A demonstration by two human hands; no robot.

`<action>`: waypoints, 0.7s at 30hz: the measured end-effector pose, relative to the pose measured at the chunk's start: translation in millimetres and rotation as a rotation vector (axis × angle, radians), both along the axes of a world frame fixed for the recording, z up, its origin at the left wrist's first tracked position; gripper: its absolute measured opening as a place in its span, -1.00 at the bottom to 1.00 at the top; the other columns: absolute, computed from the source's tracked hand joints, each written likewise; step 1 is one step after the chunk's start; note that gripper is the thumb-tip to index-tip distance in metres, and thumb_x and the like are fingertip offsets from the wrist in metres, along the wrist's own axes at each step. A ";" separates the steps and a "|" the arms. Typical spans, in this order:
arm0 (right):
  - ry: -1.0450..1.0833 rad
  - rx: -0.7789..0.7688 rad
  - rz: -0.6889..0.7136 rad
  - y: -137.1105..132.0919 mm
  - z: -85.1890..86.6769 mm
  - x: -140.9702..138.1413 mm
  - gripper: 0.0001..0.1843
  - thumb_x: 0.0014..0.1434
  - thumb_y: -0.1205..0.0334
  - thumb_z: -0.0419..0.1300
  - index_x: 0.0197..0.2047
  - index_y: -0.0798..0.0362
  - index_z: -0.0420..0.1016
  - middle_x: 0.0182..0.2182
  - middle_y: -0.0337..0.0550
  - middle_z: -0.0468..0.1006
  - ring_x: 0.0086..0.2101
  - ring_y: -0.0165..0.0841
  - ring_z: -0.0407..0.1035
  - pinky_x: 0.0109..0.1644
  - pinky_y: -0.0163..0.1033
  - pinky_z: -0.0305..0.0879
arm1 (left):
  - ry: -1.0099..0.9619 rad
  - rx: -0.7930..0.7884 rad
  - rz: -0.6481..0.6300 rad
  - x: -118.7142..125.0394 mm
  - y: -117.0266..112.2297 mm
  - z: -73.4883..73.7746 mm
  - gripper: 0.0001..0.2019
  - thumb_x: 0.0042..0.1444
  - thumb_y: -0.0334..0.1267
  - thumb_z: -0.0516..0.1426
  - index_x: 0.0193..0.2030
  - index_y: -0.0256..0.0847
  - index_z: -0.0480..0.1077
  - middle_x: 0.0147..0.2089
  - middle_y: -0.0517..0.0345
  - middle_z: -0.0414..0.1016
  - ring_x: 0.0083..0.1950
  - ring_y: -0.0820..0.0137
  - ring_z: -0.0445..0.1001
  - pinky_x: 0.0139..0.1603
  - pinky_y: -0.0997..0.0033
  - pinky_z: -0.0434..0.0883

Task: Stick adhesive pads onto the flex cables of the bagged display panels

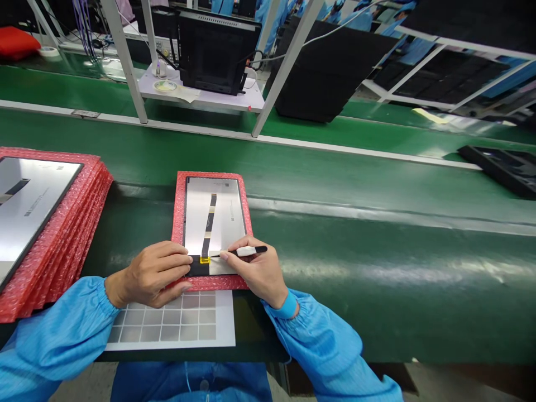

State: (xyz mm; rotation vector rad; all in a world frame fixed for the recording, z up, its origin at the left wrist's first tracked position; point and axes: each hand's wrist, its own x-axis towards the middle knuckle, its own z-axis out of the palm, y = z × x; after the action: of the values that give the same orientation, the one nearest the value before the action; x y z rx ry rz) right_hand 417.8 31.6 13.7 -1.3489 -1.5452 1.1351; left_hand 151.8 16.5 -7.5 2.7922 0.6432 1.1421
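A silver display panel (pixel 228 209) lies face down on a red bubble-wrap sheet (pixel 179 212) in front of me, with a dark flex cable (pixel 209 223) running down its middle. My left hand (pixel 154 273) rests on the panel's near left corner, fingers pressed flat beside a small yellow tape piece (pixel 205 259). My right hand (pixel 259 273) pinches white-and-black tweezers (pixel 247 251), whose tip touches the yellow tape.
A stack of red-wrapped panels (pixel 46 223) sits at my left. A white sheet of grey square stickers (pixel 184 324) lies under my wrists. Beyond runs a green conveyor belt (pixel 377 184), then white frame posts (pixel 125 61), a black monitor (pixel 218 50) and a black tray (pixel 502 167).
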 end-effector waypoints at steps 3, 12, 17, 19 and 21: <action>0.011 -0.005 -0.004 -0.3 0.0 0.1 -0.76 0.08 0.07 0.44 -0.45 0.02 0.57 -0.56 -0.22 0.53 -0.54 -0.35 0.35 -0.46 -0.27 0.30 | 0.093 -0.023 -0.060 -0.1 -2.1 3.3 -0.59 0.27 -0.20 0.19 0.17 -0.42 0.47 0.12 -0.28 0.62 0.17 -0.04 0.56 0.09 -0.09 0.60; -0.008 0.002 0.000 -1.8 -3.2 0.2 -0.76 0.10 0.06 0.44 -0.43 0.02 0.58 -0.55 -0.20 0.57 -0.56 -0.35 0.37 -0.48 -0.27 0.31 | 0.192 -0.189 -0.093 -0.8 -5.8 -9.1 -0.35 0.27 -0.03 0.17 0.40 -0.36 0.30 0.31 -0.25 0.50 0.37 -0.12 0.38 0.35 -0.31 0.36; 0.035 -0.011 -0.064 -0.7 -5.0 0.4 -0.75 0.10 0.05 0.42 -0.43 0.00 0.53 -0.59 -0.23 0.53 -0.59 -0.35 0.38 -0.52 -0.27 0.32 | 0.162 -0.315 -0.063 -0.9 -7.2 -10.4 -0.39 0.27 -0.01 0.17 0.38 -0.28 0.33 0.31 -0.20 0.50 0.37 -0.11 0.34 0.39 -0.33 0.28; 0.127 -0.068 -0.100 0.6 -7.1 0.5 -0.73 0.09 0.04 0.43 -0.42 0.00 0.49 -0.62 -0.27 0.50 -0.63 -0.36 0.36 -0.56 -0.28 0.33 | 0.205 -0.346 -0.044 -0.5 -8.3 -9.4 -0.36 0.27 0.05 0.17 0.40 -0.25 0.31 0.36 -0.16 0.46 0.38 -0.10 0.31 0.43 -0.33 0.22; 0.212 -0.117 -0.115 1.3 -9.0 0.2 -0.72 0.08 0.05 0.44 -0.41 -0.01 0.46 -0.64 -0.30 0.48 -0.67 -0.38 0.34 -0.60 -0.29 0.33 | 0.280 -0.337 -0.040 -0.4 -9.8 -8.3 -0.27 0.26 0.12 0.17 0.46 -0.23 0.24 0.42 -0.12 0.39 0.41 -0.11 0.28 0.45 -0.28 0.18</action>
State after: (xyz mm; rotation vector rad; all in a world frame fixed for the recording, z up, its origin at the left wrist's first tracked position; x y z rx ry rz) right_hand 418.0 32.8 4.7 -1.3290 -1.2516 1.2680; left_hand 151.4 6.6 -15.7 2.6721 0.7188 0.5726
